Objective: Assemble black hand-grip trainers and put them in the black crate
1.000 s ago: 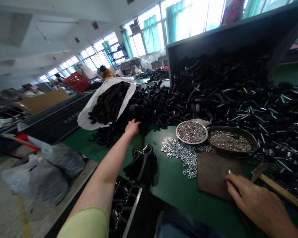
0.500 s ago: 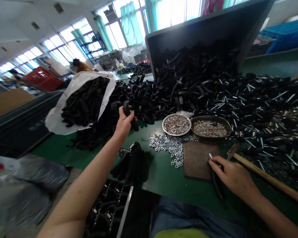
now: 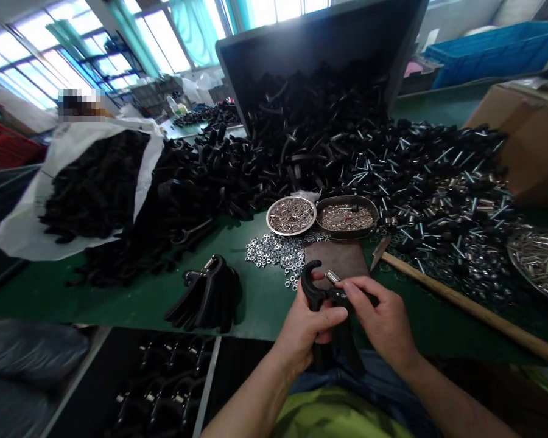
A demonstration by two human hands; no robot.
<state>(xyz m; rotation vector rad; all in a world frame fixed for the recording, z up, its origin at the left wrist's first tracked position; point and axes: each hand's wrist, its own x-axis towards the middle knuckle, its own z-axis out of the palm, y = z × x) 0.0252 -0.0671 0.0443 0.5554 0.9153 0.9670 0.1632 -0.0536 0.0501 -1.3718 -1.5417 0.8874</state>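
Both hands meet over the near edge of the table (image 3: 260,301): the left hand (image 3: 308,325) has its grip closed round a black hooked handle (image 3: 311,285), and the right hand (image 3: 383,319) has its grip pinching a small bolt (image 3: 332,277) at the handle's top. Open green surface lies to the left, toward the stacked black parts (image 3: 210,298); a hammer handle (image 3: 466,302) bounds the right. Half a second ago the left hand was out at the black heap (image 3: 237,170).

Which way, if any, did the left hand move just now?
Yes: the left hand came back from the black pile to beside the brown pad, gripping a black part.
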